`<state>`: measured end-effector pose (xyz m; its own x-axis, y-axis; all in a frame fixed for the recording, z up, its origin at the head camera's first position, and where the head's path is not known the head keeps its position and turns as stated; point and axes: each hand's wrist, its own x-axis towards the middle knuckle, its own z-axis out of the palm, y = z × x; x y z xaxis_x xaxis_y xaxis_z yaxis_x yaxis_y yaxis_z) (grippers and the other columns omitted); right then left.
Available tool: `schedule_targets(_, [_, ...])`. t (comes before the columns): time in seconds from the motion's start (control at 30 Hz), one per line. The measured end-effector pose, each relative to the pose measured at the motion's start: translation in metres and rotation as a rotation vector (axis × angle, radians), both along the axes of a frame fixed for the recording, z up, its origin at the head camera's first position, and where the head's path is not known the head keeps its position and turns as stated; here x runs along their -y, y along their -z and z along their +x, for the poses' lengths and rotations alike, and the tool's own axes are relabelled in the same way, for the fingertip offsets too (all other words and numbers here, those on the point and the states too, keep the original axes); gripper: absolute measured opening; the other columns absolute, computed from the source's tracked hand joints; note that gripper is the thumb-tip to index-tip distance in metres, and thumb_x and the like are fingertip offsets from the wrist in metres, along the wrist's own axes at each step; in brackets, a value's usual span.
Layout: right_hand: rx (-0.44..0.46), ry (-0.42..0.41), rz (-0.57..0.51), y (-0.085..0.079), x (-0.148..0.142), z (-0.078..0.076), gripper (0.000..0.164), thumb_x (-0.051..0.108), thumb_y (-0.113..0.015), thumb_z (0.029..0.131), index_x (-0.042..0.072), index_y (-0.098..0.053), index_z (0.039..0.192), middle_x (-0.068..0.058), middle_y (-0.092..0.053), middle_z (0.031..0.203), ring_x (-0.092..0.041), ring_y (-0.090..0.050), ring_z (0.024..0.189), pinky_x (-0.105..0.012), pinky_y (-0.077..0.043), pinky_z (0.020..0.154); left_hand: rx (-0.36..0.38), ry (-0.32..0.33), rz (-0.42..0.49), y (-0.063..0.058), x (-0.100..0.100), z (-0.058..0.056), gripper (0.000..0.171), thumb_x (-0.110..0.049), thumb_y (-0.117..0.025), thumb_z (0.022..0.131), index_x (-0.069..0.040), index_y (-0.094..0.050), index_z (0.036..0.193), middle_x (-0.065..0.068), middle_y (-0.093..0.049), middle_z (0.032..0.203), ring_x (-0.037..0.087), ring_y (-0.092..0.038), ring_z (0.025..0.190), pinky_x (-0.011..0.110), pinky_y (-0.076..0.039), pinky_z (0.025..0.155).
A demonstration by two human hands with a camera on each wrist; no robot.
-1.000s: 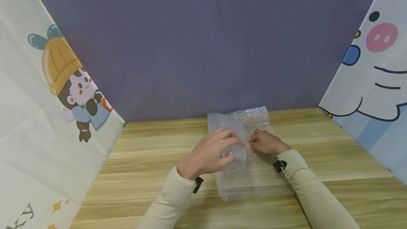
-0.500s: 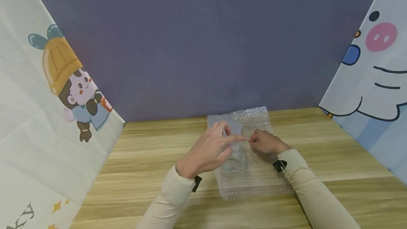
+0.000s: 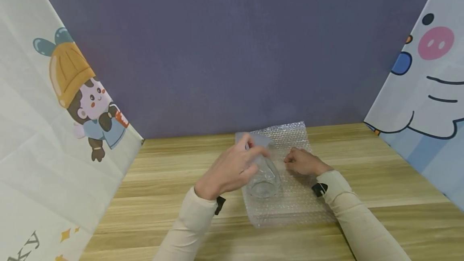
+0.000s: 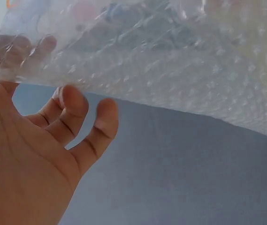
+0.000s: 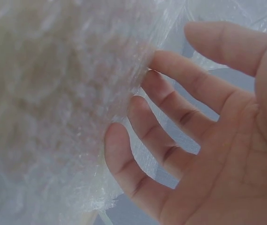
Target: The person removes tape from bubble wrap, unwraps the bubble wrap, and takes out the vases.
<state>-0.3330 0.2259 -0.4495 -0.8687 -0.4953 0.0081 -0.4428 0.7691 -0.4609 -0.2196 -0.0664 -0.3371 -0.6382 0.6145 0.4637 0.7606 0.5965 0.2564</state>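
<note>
A sheet of bubble wrap [image 3: 295, 200] lies on the table, its left part lifted and folded up. On it is a clear round glass vessel [image 3: 266, 180], partly covered by the lifted film and my left hand; whether it is a cup or a jar I cannot tell. My left hand [image 3: 232, 166] pinches the edge of the lifted wrap, and in the left wrist view some fingers show through the film. My right hand [image 3: 302, 161] rests on the wrap, right of the glass. The right wrist view has its fingertips [image 5: 117, 140] touching the wrap, thumb apart.
The wood-grain table [image 3: 163, 196] meets a dark blue-grey back panel [image 3: 232, 51]. Printed side panels stand at the left [image 3: 43, 152] and right [image 3: 435, 112]. Each wrist wears a dark device below the hand.
My left hand has moved a little to the left with the edge of the bubble wrap. The raised flap has dropped and more of the glass shows. My right hand has stayed in place.
</note>
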Motion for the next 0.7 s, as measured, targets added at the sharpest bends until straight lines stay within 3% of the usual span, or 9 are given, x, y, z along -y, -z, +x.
schedule_targets(0.27, [0.004, 0.009, -0.009, 0.002, -0.001, -0.001, 0.017, 0.017, -0.065, 0.098, 0.007, -0.077, 0.106, -0.007, -0.064, 0.107, -0.023, -0.06, 0.094, -0.046, -0.054, 0.083, 0.067, -0.021, 0.024, -0.002, 0.005, -0.002, 0.036, -0.015, -0.052, 0.085, -0.025, -0.064, 0.117, -0.004, -0.051, 0.122, 0.007, -0.052, 0.071, 0.021, -0.046, 0.058])
schedule_targets(0.5, [0.005, 0.014, -0.005, 0.002, -0.001, -0.001, 0.017, 0.019, -0.065, 0.099, 0.008, -0.075, 0.106, -0.006, -0.063, 0.107, -0.023, -0.06, 0.096, -0.047, -0.054, 0.083, 0.121, -0.016, 0.047, -0.002, 0.008, -0.004, 0.031, -0.018, -0.056, 0.084, -0.024, -0.06, 0.114, -0.006, -0.05, 0.12, 0.007, -0.06, 0.077, 0.02, -0.052, 0.062])
schedule_targets(0.7, [0.004, 0.017, -0.001, 0.003, -0.001, -0.001, 0.017, 0.019, -0.065, 0.098, 0.008, -0.075, 0.106, -0.005, -0.063, 0.106, -0.024, -0.06, 0.097, -0.048, -0.054, 0.084, 0.134, -0.05, 0.045, -0.002, 0.012, -0.005, 0.031, -0.035, -0.067, 0.086, -0.025, -0.06, 0.114, -0.006, -0.052, 0.122, 0.008, -0.062, 0.081, 0.021, -0.053, 0.066])
